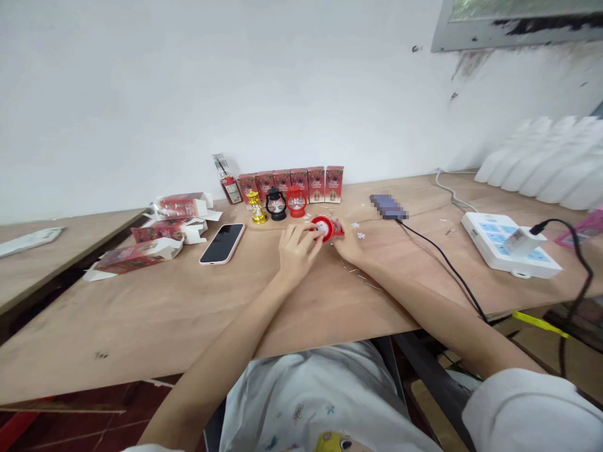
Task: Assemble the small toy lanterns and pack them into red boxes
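Both my hands meet at the middle of the wooden table (pixel 164 314) around a small red toy lantern (pixel 325 228) lying on its side. My left hand (pixel 296 250) curls its fingers on the lantern's left end. My right hand (pixel 347 243) grips its right end. Just beyond stand three upright little lanterns: a gold one (pixel 257 208), a black one (pixel 276 204) and a red one (pixel 296 201). Behind them a row of several red boxes (pixel 301 182) lines the wall.
A phone (pixel 222 243) lies face up left of my hands, with opened red boxes (pixel 155 242) further left. A blurred dark device (pixel 388 206) with a black cable (pixel 443 257) and a white power strip (pixel 509 245) sit to the right. Small pins and white bits lie near my right wrist.
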The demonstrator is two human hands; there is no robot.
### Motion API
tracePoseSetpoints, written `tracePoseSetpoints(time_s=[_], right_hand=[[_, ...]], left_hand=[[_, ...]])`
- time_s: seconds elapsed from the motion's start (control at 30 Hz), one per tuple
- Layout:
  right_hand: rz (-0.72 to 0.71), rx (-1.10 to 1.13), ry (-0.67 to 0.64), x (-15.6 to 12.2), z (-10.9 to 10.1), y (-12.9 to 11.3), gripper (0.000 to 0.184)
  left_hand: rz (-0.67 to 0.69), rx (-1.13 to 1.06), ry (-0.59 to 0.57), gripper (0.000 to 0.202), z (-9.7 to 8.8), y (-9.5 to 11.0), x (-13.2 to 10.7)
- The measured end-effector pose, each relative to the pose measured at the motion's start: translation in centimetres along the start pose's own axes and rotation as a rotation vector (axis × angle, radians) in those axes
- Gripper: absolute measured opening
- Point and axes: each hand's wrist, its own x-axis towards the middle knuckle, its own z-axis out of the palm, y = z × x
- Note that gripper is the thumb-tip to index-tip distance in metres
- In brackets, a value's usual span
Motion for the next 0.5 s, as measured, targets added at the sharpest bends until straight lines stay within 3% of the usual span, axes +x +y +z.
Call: tracePoseSetpoints(time_s=[0.2,0.5], right_hand=[[-0.001,-0.004,-0.011,-0.01,0.03,0.11,0.03],[0.001,-0.037,0.01,-0.03,0.08,0.23,0.028]], left_hand=[[0.091,0.068,0.022,0.009,0.13,-0.2,-0.06],[-0.022,0.001,0.046,0.018,0.65,-0.77,-0.22]])
